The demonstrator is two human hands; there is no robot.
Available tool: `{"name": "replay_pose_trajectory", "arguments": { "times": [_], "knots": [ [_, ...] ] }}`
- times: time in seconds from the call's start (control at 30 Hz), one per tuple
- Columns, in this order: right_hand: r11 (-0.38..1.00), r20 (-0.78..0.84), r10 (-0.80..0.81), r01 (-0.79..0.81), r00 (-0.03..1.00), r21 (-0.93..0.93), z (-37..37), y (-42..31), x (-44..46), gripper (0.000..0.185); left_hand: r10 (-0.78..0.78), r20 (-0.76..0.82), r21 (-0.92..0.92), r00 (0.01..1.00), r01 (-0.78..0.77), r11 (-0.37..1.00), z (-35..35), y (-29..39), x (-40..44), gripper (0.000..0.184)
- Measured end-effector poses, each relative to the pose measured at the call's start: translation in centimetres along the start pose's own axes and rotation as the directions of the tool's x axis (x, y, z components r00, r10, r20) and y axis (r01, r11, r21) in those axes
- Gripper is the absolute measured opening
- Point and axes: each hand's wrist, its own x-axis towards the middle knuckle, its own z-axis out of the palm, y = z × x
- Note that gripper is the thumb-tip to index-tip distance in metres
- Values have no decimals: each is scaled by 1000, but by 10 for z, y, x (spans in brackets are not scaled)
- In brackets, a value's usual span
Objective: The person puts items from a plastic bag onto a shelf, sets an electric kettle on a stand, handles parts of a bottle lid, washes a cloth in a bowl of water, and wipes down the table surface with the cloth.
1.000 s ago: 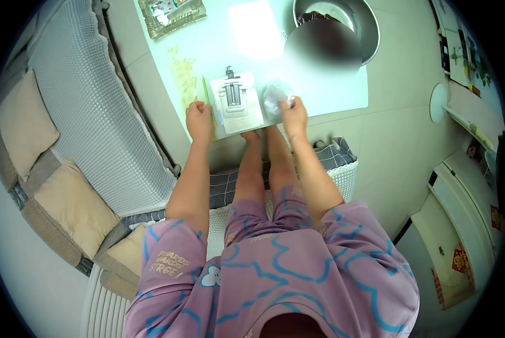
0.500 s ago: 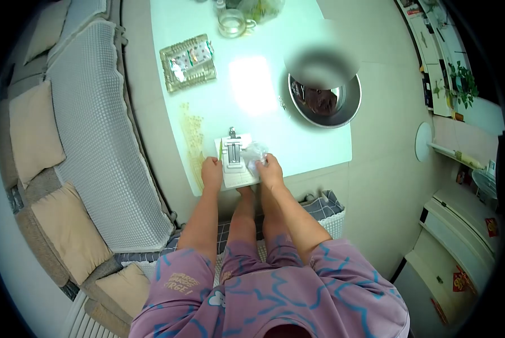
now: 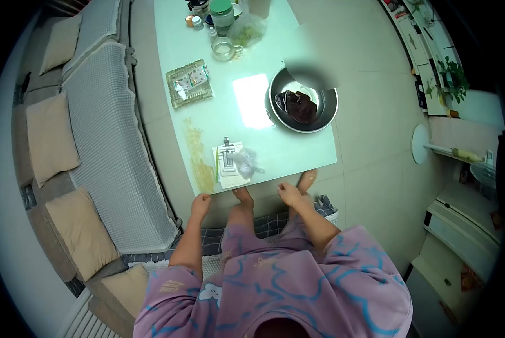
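My left hand (image 3: 201,205) is closed in a loose fist just off the table's front left corner, with nothing visible in it. To the right, my right hand (image 3: 289,194) hangs off the front edge with curled fingers; whether it holds anything is too small to tell. Between them on the table (image 3: 292,158) lies a white pad (image 3: 234,179) with a grey metal and white device (image 3: 226,158) on it. A crumpled clear plastic bag (image 3: 246,163) rests over the pad's right side. Along the pad's left edge lies a thin green pencil-like stick (image 3: 217,163).
A metal basin (image 3: 332,110) holding a dark item (image 3: 301,107) stands at the table's right. A glass tray (image 3: 176,101) with packets is at the left. Behind are a glass cup (image 3: 223,49), a green-lidded jar (image 3: 222,19) and a plastic bag (image 3: 248,31). A sofa (image 3: 114,146) flanks the left.
My right hand has let go of the clear bag, which now lies on the pad, and has drawn back off the table. My left hand has also moved back. The view has shifted, showing more of the table.
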Motion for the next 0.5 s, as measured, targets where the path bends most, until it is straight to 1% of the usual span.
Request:
{"name": "replay_pose_trajectory", "arguments": {
  "times": [0.03,0.07,0.13,0.17,0.23,0.27,0.3,0.33,0.37,0.4,0.43,0.47,0.5],
  "knots": [
    [999,28,-34,35,999,-39,-4,16,-8,32,-38,1,38,999,38,999,0,-3,-10,32],
    [994,55,-72,76,996,-79,-5,36,-14,31,-38,-16,35,999,39,999,3,-11,-15,32],
    [988,104,-82,94,991,-119,-16,66,-32,28,-32,-47,182,998,40,982,16,-21,-18,30],
    [987,141,-97,114,985,-115,-23,84,-41,28,-36,-64,176,997,46,983,23,-5,-27,30],
    [982,194,-126,150,973,-117,-48,117,-56,27,-149,-164,108,975,168,980,40,31,-58,29],
    [983,238,-124,152,963,-101,-68,130,-66,28,-120,-220,11,968,126,992,64,24,-59,27],
    [984,281,-124,155,952,-89,-98,139,-71,28,-133,-236,-5,963,136,991,85,53,-77,27],
    [981,294,-137,171,946,-95,-136,150,-72,28,-197,-191,-199,962,159,967,108,81,-99,26],
    [971,342,-132,191,930,-146,-183,146,-78,28,-250,-134,-380,959,183,907,130,109,-124,25],
    [957,391,-121,212,913,-198,-217,151,-84,29,-298,-26,-451,954,255,855,154,136,-142,24],
    [953,401,-129,225,907,-203,-244,171,-85,29,-307,-34,-461,951,258,849,179,159,-156,24],
    [972,245,-195,220,950,-82,-274,193,-81,29,-172,147,-301,974,210,930,198,182,-163,25],
    [972,73,-232,230,970,41,-304,214,-77,29,-59,345,-145,937,115,983,215,200,-165,27]
  ]
}}
